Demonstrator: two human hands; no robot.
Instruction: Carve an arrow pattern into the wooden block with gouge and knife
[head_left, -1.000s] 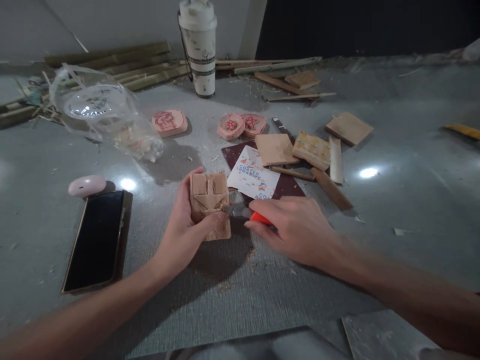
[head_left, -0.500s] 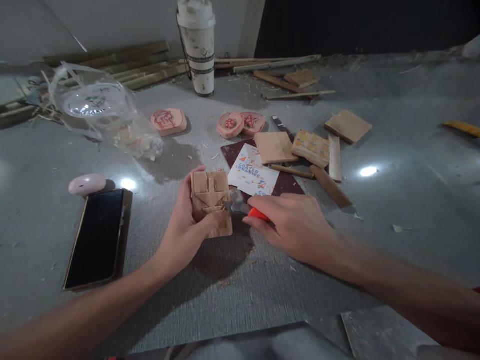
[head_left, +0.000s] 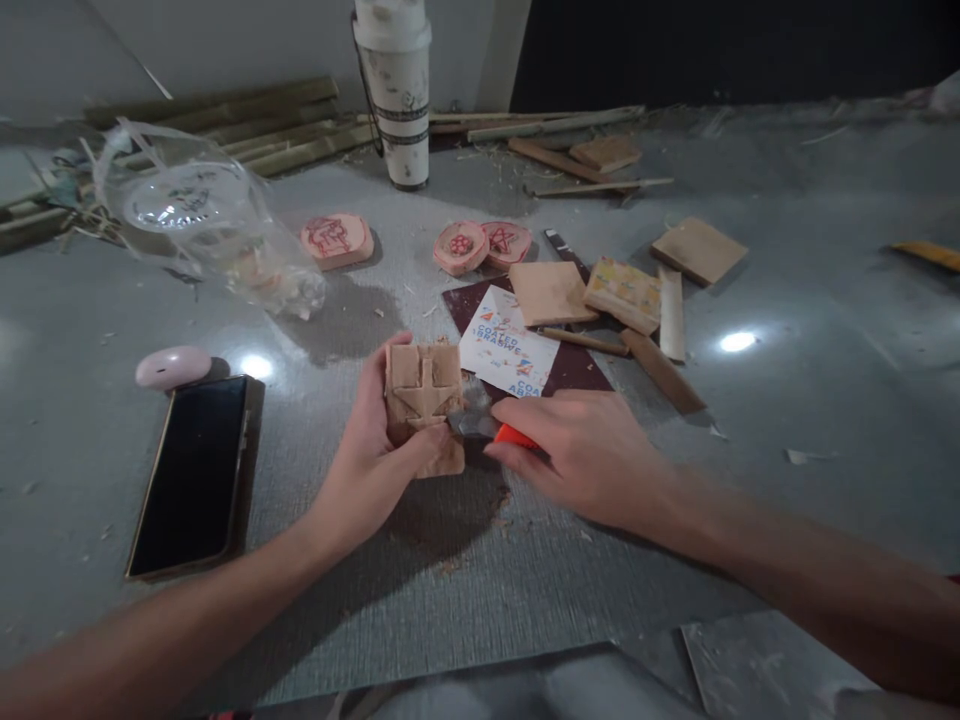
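Observation:
A small wooden block (head_left: 424, 385) with a raised arrow-like shape carved on its face is gripped in my left hand (head_left: 379, 435), the thumb lying across its lower part. My right hand (head_left: 581, 445) is closed round the orange handle of a carving knife (head_left: 517, 436). The knife's grey metal blade points left and meets the block's right edge, close to my left thumb. Behind my right hand lies white printed abrasive paper (head_left: 506, 345) on a dark red sheet (head_left: 577, 371). Shavings are scattered below the block.
A phone (head_left: 191, 475) and a pink case (head_left: 174, 368) lie at left. Farther back are a plastic bag (head_left: 202, 215), a lidded cup (head_left: 401, 110), bamboo strips (head_left: 300, 150) and red-marked wooden pieces (head_left: 337, 240). Wooden squares (head_left: 551, 292) lie behind my right hand.
The knife blade has shifted slightly down along the block's right edge. The block has moved very slightly right; both hands keep their hold.

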